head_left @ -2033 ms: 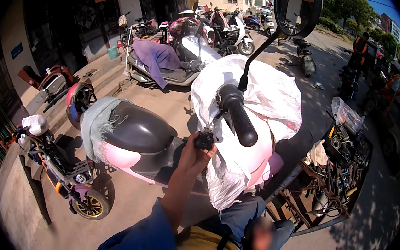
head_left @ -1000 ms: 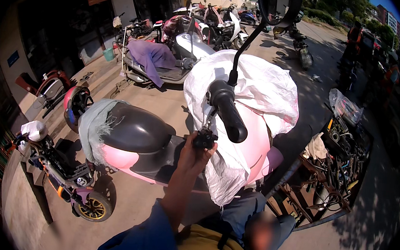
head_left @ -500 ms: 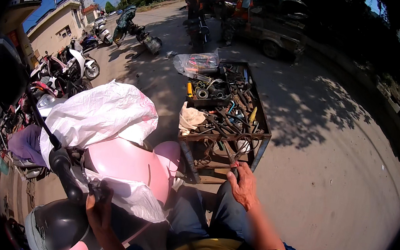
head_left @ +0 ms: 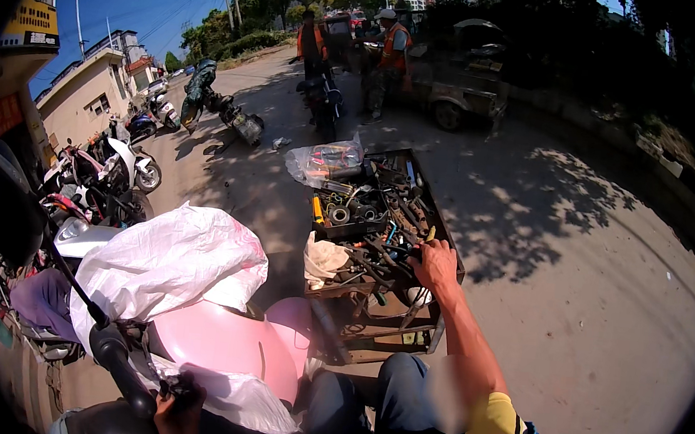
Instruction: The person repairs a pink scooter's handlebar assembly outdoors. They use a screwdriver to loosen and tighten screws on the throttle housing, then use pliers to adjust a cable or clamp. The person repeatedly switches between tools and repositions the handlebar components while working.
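My left hand (head_left: 179, 418), in shade at the bottom left, is closed around a small black part (head_left: 177, 385) beside the scooter's black handlebar (head_left: 123, 363). I cannot make out the part's kind. My right hand (head_left: 436, 266) reaches over the right side of a metal tool cart (head_left: 453, 271), its fingers bent down among the loose tools. Whatever its fingertips grip is hidden. Tools (head_left: 401, 222) of many kinds crowd the cart's top. A pink scooter panel (head_left: 214, 338) lies in front of me, partly covered by a white woven sack (head_left: 172, 254).
A clear plastic bag (head_left: 323, 163) and a pale cloth (head_left: 324, 260) lie on the cart. A black mirror (head_left: 6, 201) rises at the left. Scooters (head_left: 123, 162) line the left side. Two people in orange vests (head_left: 394, 50) stand beyond the cart near a three-wheeled vehicle (head_left: 460, 86).
My right hand has moved forward and up from the cart's front to the tools on top. The pliers it held no longer show in it. My left hand still holds the black part.
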A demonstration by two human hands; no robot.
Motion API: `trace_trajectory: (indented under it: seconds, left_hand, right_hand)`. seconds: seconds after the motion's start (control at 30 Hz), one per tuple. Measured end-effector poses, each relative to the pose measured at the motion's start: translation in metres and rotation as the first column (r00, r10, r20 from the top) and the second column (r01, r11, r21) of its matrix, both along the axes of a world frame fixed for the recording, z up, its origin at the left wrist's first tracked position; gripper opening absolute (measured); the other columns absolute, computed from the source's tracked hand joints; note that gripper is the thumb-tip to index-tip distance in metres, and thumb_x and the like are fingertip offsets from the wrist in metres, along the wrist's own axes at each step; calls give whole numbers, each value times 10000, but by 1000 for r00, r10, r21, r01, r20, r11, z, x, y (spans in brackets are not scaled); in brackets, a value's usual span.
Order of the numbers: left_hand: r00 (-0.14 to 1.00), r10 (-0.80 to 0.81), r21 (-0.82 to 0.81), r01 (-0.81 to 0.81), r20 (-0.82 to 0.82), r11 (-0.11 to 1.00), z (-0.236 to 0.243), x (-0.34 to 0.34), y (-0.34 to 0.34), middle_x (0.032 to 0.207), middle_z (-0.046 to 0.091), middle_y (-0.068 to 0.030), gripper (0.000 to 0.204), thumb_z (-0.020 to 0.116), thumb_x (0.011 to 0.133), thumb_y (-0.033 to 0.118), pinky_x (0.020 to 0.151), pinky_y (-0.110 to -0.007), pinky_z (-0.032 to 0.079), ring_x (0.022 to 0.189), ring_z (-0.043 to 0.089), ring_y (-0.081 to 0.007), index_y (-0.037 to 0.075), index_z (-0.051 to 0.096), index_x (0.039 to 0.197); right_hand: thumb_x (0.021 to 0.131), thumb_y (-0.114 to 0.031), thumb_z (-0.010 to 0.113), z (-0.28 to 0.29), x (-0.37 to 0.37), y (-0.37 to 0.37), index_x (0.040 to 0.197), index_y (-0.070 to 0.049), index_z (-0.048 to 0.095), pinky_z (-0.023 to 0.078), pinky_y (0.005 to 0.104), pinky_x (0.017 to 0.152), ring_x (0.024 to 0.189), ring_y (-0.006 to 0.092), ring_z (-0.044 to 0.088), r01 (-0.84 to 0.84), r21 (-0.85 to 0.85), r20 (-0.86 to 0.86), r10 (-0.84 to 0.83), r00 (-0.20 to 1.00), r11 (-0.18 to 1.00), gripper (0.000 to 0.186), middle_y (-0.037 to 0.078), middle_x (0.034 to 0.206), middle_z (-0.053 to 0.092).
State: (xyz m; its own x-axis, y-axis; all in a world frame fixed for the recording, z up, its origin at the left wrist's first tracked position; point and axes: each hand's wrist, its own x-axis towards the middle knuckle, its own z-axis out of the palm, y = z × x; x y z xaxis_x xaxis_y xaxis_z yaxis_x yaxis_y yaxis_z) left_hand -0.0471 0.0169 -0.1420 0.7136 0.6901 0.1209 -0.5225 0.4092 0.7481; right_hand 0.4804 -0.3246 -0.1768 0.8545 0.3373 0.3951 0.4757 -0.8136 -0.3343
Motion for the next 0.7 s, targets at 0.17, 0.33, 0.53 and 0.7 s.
trace_trajectory:
  seconds: [0.17,0.33,0.53,0.7]
  left_hand:
    - [935,258,792,37,-243,610,-6,-9,13,1334,653,-229,400,612,986,20,1059,-418,524,1227,647,-312,-32,590,1383]
    - [862,349,874,193,-368,445,-17,-31,30,1357,631,-216,384,525,1015,125,1101,-457,459,1252,606,-319,-45,603,1350]
    - [991,23,-175,1,135,985,8,-9,-12,1424,491,-321,529,573,980,89,1163,-514,390,1271,531,-414,-139,417,1430]
    - [995,-72,-80,77,68,994,26,21,-19,1422,496,-314,574,593,996,145,1128,-480,436,1224,563,-369,-167,392,1435]
  right_hand:
    - [914,-249,754,20,-32,-19,1147,-50,729,480,472,1005,1236,365,578,-101,370,235,12,972,924,308,162,1290,638]
    - [965,-200,733,153,-154,-48,1169,25,697,523,287,743,866,187,626,-522,751,530,103,842,404,307,147,1097,636]
    - [1037,-313,584,205,-269,-91,1198,-170,671,460,342,694,767,170,558,-813,580,772,357,525,-57,232,16,1018,594]
    - [966,-268,697,217,-317,-108,1083,-257,726,338,361,704,733,177,454,-691,711,680,384,625,-134,121,-34,898,555]
